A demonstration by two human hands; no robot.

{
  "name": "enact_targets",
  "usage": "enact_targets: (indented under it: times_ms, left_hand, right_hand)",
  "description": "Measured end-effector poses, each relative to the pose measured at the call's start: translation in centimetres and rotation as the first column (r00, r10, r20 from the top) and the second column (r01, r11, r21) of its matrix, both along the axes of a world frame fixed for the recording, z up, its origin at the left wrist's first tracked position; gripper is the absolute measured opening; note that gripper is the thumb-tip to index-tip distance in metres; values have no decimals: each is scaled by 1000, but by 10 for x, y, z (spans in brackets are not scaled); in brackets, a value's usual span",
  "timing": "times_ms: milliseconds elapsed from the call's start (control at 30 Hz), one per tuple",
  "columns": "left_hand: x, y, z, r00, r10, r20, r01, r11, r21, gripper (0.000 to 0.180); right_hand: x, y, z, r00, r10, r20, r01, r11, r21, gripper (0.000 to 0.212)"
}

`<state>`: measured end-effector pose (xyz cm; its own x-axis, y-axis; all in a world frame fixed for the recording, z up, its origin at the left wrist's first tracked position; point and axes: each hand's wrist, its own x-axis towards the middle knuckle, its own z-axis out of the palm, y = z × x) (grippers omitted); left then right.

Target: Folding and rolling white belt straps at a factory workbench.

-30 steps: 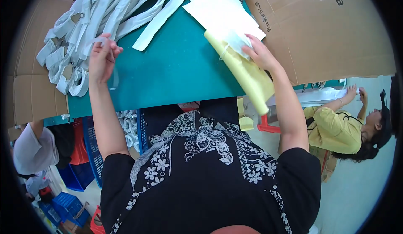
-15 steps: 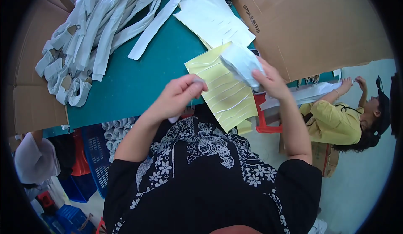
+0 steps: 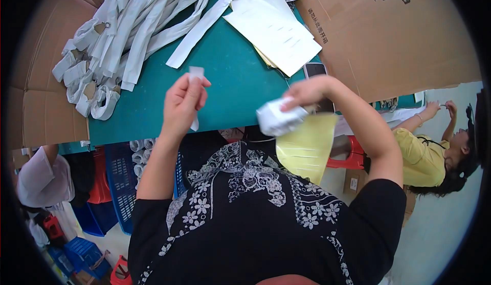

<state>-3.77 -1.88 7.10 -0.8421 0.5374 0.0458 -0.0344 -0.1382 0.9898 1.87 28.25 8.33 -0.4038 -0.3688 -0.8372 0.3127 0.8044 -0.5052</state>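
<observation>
My left hand (image 3: 185, 103) is raised over the front of the table, its fingers pinched on a short white strip (image 3: 196, 72). A white end also shows below that hand. My right hand (image 3: 307, 94) grips a folded white bundle (image 3: 276, 122), slightly blurred, at the table's front edge. Just below the bundle, a yellow sheet (image 3: 304, 151) with rows of pale slits hangs over the edge toward my lap. Whether my right hand touches this sheet I cannot tell.
Long white straps (image 3: 135, 34) with looped ends lie at the left of the green table (image 3: 225, 55). Pale sheets (image 3: 279, 31) and a phone (image 3: 314, 70) lie on the right. Cardboard (image 3: 388, 34) flanks both sides. A person in yellow (image 3: 419, 154) works at the right; blue crates (image 3: 118, 182) stand below left.
My left hand has moved left and up, the white strip now showing above its fingers. My right hand has brought the bundle down and left. The yellow sheet has shifted down and right.
</observation>
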Motion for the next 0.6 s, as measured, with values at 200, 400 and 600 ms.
enact_targets:
  times_ms: [200, 400, 600]
  left_hand:
    - [38, 24, -7, 938, -322, 129, 324, 946, 8, 22]
    - [49, 49, -8, 949, -268, 164, 282, 957, -71, 34]
    - [34, 39, -15, 899, -220, 378, 304, 936, -177, 37]
  right_hand:
    - [43, 5, -1, 732, -593, -337, 459, 794, -399, 51]
    - [40, -55, -5, 360, -477, -802, 228, 879, -420, 37]
    - [35, -74, -3, 315, -280, -907, 91, 960, -265, 28]
